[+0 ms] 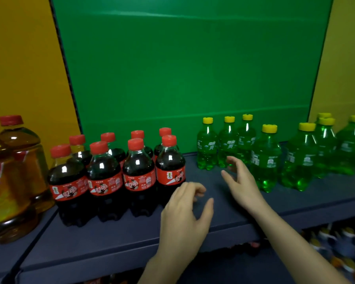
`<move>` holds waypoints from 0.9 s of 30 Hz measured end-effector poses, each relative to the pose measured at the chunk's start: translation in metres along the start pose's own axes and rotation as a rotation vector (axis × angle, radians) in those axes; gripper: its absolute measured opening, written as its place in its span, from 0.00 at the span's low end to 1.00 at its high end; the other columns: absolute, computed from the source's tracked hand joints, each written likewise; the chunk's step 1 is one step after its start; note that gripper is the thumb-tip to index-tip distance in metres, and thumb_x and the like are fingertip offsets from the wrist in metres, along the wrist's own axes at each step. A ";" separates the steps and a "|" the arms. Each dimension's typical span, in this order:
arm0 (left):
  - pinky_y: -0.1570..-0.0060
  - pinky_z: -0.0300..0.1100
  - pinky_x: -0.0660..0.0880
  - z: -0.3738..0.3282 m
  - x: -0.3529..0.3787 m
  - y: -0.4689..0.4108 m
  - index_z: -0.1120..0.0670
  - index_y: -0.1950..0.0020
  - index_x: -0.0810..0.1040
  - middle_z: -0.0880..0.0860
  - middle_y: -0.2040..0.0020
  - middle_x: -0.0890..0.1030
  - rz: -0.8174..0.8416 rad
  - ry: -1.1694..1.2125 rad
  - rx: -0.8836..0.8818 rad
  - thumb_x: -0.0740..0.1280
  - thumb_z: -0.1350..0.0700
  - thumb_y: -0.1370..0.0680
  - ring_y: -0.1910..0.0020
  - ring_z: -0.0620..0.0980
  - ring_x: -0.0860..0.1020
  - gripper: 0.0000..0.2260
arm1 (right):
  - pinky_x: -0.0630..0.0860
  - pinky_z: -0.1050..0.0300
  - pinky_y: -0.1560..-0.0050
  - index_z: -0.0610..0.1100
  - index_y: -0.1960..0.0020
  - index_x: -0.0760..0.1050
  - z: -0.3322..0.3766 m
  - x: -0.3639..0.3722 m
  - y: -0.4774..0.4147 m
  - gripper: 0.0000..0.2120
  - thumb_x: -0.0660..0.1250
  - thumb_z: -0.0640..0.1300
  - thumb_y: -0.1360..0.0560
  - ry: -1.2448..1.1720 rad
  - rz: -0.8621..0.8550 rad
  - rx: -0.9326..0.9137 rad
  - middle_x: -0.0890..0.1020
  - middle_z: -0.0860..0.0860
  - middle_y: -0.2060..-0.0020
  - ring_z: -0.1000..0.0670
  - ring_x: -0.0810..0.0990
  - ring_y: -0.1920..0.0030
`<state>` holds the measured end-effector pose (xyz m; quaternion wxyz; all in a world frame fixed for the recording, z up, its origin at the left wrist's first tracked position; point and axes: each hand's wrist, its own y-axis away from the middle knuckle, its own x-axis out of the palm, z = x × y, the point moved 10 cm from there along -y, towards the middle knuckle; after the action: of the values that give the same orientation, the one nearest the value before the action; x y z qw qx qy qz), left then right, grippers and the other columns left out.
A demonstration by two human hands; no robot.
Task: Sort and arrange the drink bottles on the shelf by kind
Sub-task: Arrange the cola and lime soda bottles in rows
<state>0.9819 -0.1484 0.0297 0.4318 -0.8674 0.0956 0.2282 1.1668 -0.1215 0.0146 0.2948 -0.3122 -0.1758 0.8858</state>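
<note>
Big amber bottles [19, 171] with red caps stand at the far left end of the shelf [111, 242], kept apart as their own kind. Just right of them are the cola bottles [105, 177], eight red caps in two tight rows of four, labels facing near. They look already grouped and squared up.

Right of the colas is a bare strip of shelf, and both hands are over it. The left hand [184, 214] is near the front edge, just beside the nearest right cola. Its fingers are loosely curled and it holds nothing. The right hand [241, 182] is farther in, fingers spread, empty, and aimed at the green bottles. Its fingertips are close to the far row, but I can't tell if they touch.

The green soda bottles [226, 148] have yellow caps. Three stand in a far row by the green back panel [182, 68]. One green bottle [265, 160] stands nearer, just right of the right hand. The right-end cluster [324, 148] is looser and staggered.

Kinds look separated. Probable step in hand is tidying the green side into rows like the colas, which would explain the spread right hand. A tall, narrow bottle could tip if pushed high.

Goods on the lower shelf [336, 242] are too blurred to name.
</note>
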 end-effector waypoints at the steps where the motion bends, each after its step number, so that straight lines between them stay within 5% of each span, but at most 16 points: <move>1: 0.52 0.38 0.72 0.003 0.015 -0.010 0.47 0.48 0.71 0.40 0.52 0.73 0.042 0.030 -0.042 0.61 0.42 0.28 0.53 0.38 0.72 0.13 | 0.63 0.67 0.38 0.39 0.28 0.60 -0.006 -0.001 -0.007 0.24 0.61 0.40 0.22 0.045 0.014 0.004 0.66 0.44 0.30 0.47 0.66 0.32; 9: 0.31 0.44 0.58 0.058 0.098 -0.100 0.63 0.29 0.52 0.59 0.28 0.59 0.070 0.111 -0.538 0.70 0.53 0.27 0.29 0.56 0.59 0.36 | 0.51 0.56 0.28 0.33 0.26 0.46 -0.034 0.000 -0.055 0.32 0.61 0.36 0.23 0.085 0.015 0.084 0.54 0.38 0.27 0.41 0.54 0.26; 16: 0.34 0.48 0.65 0.112 0.125 -0.128 0.62 0.32 0.57 0.61 0.32 0.68 0.016 0.026 -0.691 0.76 0.54 0.33 0.32 0.59 0.66 0.38 | 0.53 0.53 0.28 0.35 0.26 0.44 -0.051 0.006 -0.080 0.34 0.62 0.37 0.23 0.009 0.002 0.185 0.52 0.40 0.26 0.42 0.55 0.26; 23: 0.44 0.37 0.69 0.124 0.129 -0.136 0.59 0.37 0.69 0.53 0.41 0.76 -0.002 0.128 -0.630 0.78 0.56 0.35 0.40 0.51 0.74 0.30 | 0.60 0.52 0.33 0.37 0.26 0.45 -0.060 0.009 -0.086 0.37 0.65 0.36 0.25 -0.113 -0.007 0.251 0.61 0.38 0.29 0.41 0.62 0.29; 27: 0.45 0.37 0.68 0.122 0.129 -0.130 0.61 0.37 0.64 0.52 0.42 0.74 0.002 0.178 -0.632 0.77 0.57 0.33 0.43 0.49 0.73 0.32 | 0.65 0.51 0.38 0.39 0.26 0.48 -0.058 0.007 -0.087 0.35 0.66 0.38 0.25 -0.099 -0.001 0.232 0.65 0.39 0.33 0.40 0.67 0.33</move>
<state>1.1044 0.0313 -0.0036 0.1310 -0.9749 0.0583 0.1701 1.2361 -0.0428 0.0116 0.3205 -0.2319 -0.0864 0.9143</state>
